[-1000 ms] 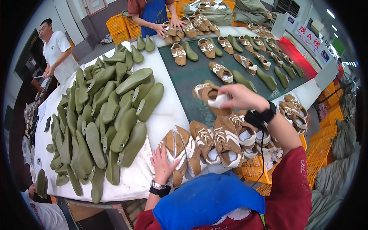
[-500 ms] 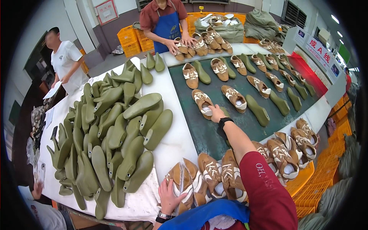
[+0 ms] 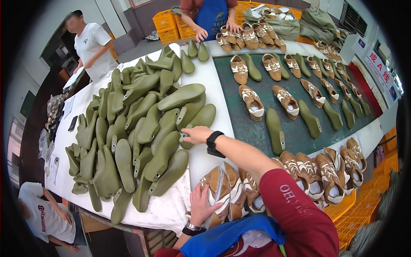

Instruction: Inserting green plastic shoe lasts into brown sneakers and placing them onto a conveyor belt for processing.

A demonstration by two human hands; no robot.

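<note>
My right hand (image 3: 197, 135) reaches across to the right edge of a heap of olive-green shoe lasts (image 3: 124, 160). Its fingers close on the heel end of one shoe last (image 3: 203, 115), partly covering it. My left hand (image 3: 203, 206) rests with thumb and fingers apart on a brown-and-white sneaker upper (image 3: 218, 182) at the near edge. Several more laced sneakers (image 3: 332, 173) line that edge to the right, partly behind my right arm. On the dark green table surface, a single last (image 3: 275, 130) lies nearest me, with sneakers (image 3: 251, 102) and lasts in rows beyond.
A co-worker in a blue apron (image 3: 212, 19) stands at the far side by a pile of sneakers (image 3: 250, 36). Two people in white shirts (image 3: 92, 45) are at the left. Orange crates (image 3: 368, 205) stand at the right. A black handheld device (image 3: 73, 123) lies on the white tabletop (image 3: 60, 141).
My right hand has moved left from the green surface to the lasts heap. A last now lies uncovered where it was. My left hand stays on the sneaker. The view has shifted left.
</note>
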